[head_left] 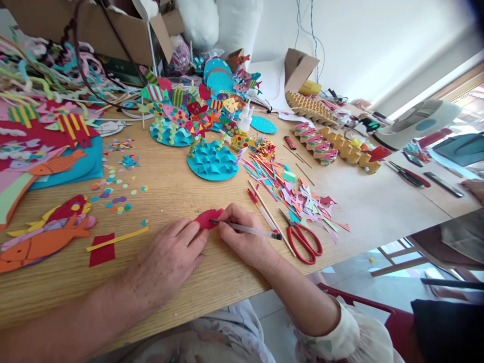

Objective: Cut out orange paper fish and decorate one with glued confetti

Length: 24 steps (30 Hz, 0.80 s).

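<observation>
Near the front of the table a red paper cut-out (207, 220) is held at its left end by my left hand (172, 257), the fingers bent over its edge. My right hand (242, 234) is closed around a clear-barrelled pen (257, 230) with a black end cap. The pen's tip touches the red paper, and my right fingers cover the paper's right end. Red-handled scissors (302, 239) lie just right of my right hand, beside a thin wooden stick (270, 217) and a red pen (260, 206).
Paper scraps (308, 201) and strips (266, 174) lie beyond the scissors. Blue round bases (213, 161) carrying paper fish stand at the back. Orange fish cut-outs (45, 242), a dark red paper square (102, 250) and small paper dots (117, 200) are at left. Egg cartons (344, 146) sit back right.
</observation>
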Each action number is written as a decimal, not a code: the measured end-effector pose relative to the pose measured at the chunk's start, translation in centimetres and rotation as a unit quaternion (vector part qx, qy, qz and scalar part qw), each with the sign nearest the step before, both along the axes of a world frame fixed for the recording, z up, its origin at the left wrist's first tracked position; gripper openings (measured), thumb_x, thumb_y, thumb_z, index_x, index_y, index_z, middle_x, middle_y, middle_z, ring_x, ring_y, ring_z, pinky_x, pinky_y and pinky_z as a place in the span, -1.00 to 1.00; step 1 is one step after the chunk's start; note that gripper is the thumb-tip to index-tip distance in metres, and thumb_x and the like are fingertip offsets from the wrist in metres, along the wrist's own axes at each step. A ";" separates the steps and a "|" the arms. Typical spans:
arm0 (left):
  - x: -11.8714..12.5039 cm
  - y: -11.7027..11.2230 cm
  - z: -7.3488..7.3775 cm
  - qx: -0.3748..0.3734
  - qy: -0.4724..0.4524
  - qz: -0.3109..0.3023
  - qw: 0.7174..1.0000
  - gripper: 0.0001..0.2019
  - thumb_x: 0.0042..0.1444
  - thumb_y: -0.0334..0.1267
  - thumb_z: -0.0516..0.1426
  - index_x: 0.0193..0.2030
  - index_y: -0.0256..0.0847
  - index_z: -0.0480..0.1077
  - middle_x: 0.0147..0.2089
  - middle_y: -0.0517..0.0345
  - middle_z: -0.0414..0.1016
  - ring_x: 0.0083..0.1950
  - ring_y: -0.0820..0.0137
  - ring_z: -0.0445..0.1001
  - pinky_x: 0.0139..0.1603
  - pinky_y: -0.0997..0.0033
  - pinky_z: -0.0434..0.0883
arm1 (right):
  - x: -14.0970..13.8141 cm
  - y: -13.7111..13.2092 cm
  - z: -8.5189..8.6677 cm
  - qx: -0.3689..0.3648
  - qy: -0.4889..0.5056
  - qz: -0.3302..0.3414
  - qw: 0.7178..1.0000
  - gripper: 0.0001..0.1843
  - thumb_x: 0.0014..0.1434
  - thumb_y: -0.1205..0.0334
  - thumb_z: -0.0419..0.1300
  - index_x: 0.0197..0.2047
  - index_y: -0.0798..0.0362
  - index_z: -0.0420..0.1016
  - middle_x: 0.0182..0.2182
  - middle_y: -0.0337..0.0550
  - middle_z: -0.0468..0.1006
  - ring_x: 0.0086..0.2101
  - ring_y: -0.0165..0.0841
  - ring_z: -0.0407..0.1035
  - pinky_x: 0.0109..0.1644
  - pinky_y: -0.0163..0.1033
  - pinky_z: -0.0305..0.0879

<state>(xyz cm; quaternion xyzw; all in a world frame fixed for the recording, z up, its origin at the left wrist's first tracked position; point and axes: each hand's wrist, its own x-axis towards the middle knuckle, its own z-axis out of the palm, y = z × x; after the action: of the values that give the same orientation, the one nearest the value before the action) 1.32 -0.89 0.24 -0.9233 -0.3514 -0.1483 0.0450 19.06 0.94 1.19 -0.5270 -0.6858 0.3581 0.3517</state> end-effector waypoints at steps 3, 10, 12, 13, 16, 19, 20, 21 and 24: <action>0.0 0.0 -0.1 0.001 -0.005 0.001 1.000 -0.70 0.00 -0.41 0.16 -0.08 -0.38 0.41 -0.19 -0.07 0.44 -0.15 0.16 0.38 -0.16 0.13 0.45 | 0.0 0.0 0.0 0.009 -0.002 -0.008 1.000 -0.92 -0.04 0.39 0.01 -0.51 0.03 0.22 -0.62 -0.33 0.27 -0.59 -0.47 0.14 -0.54 -0.36 0.03; 0.0 0.0 0.0 0.009 -0.004 0.002 1.000 -0.69 -0.01 -0.42 0.16 -0.07 -0.38 0.41 -0.18 -0.06 0.44 -0.14 0.17 0.38 -0.15 0.13 0.46 | 0.1 -0.1 0.4 0.011 0.003 -0.003 1.000 -0.92 -0.06 0.39 0.01 -0.52 0.04 0.21 -0.63 -0.35 0.25 -0.61 -0.49 0.12 -0.56 -0.37 0.01; 0.0 0.0 0.0 0.005 -0.001 0.003 1.000 -0.69 0.00 -0.40 0.16 -0.07 -0.38 0.41 -0.19 -0.05 0.44 -0.14 0.17 0.37 -0.14 0.13 0.46 | 0.2 -0.1 0.4 0.007 0.015 -0.006 1.000 -0.93 -0.04 0.38 0.01 -0.51 0.04 0.22 -0.63 -0.36 0.25 -0.61 -0.49 0.12 -0.56 -0.38 0.02; -0.1 -0.1 0.0 0.002 0.000 0.002 1.000 -0.69 0.01 -0.39 0.16 -0.07 -0.37 0.41 -0.19 -0.04 0.44 -0.14 0.17 0.37 -0.14 0.13 0.45 | 0.2 -0.1 0.4 0.003 0.022 -0.007 1.000 -0.93 -0.04 0.38 0.01 -0.50 0.04 0.23 -0.63 -0.36 0.25 -0.61 -0.49 0.12 -0.56 -0.38 0.02; -0.1 -0.1 0.0 -0.002 0.000 0.001 1.000 -0.69 0.00 -0.40 0.16 -0.06 -0.36 0.41 -0.19 -0.04 0.44 -0.14 0.17 0.37 -0.14 0.13 0.45 | 0.1 -0.1 0.2 -0.004 0.029 -0.010 1.000 -0.94 -0.03 0.37 0.02 -0.49 0.04 0.24 -0.63 -0.36 0.26 -0.61 -0.49 0.13 -0.55 -0.38 0.02; -0.1 -0.1 0.1 0.003 -0.003 0.001 1.000 -0.72 -0.01 -0.42 0.17 -0.10 -0.36 0.42 -0.19 -0.05 0.43 -0.15 0.17 0.37 -0.15 0.14 0.45 | 0.0 0.0 0.0 -0.001 0.019 -0.010 1.000 -0.93 -0.04 0.39 0.01 -0.49 0.04 0.24 -0.62 -0.36 0.26 -0.60 -0.49 0.13 -0.55 -0.38 0.02; 0.0 -0.1 0.1 0.002 -0.004 0.002 1.000 -0.73 -0.02 -0.42 0.17 -0.11 -0.35 0.43 -0.20 -0.04 0.43 -0.15 0.17 0.37 -0.16 0.14 0.45 | 0.0 0.0 -0.1 -0.001 0.016 -0.009 1.000 -0.92 -0.04 0.39 0.01 -0.49 0.03 0.24 -0.62 -0.36 0.26 -0.60 -0.49 0.12 -0.55 -0.37 0.02; 0.0 -0.1 0.1 0.001 -0.006 0.003 1.000 -0.73 -0.02 -0.42 0.17 -0.12 -0.35 0.43 -0.20 -0.04 0.43 -0.15 0.17 0.37 -0.16 0.13 0.45 | -0.1 0.0 -0.1 -0.002 0.013 -0.009 1.000 -0.92 -0.05 0.40 0.01 -0.49 0.03 0.24 -0.62 -0.36 0.25 -0.60 -0.49 0.12 -0.55 -0.37 0.02; 0.1 0.0 0.0 0.000 -0.009 0.004 1.000 -0.73 -0.02 -0.43 0.17 -0.12 -0.34 0.42 -0.19 -0.04 0.43 -0.15 0.17 0.37 -0.16 0.13 0.45 | -0.1 0.0 -0.2 -0.004 0.006 -0.011 1.000 -0.92 -0.05 0.40 0.02 -0.48 0.03 0.24 -0.62 -0.34 0.26 -0.60 -0.48 0.13 -0.55 -0.36 0.03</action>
<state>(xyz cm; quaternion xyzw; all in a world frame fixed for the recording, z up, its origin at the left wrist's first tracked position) 1.42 -0.92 0.26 -0.9204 -0.3558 -0.1565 0.0427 18.93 0.98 0.98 -0.5341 -0.6762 0.3602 0.3575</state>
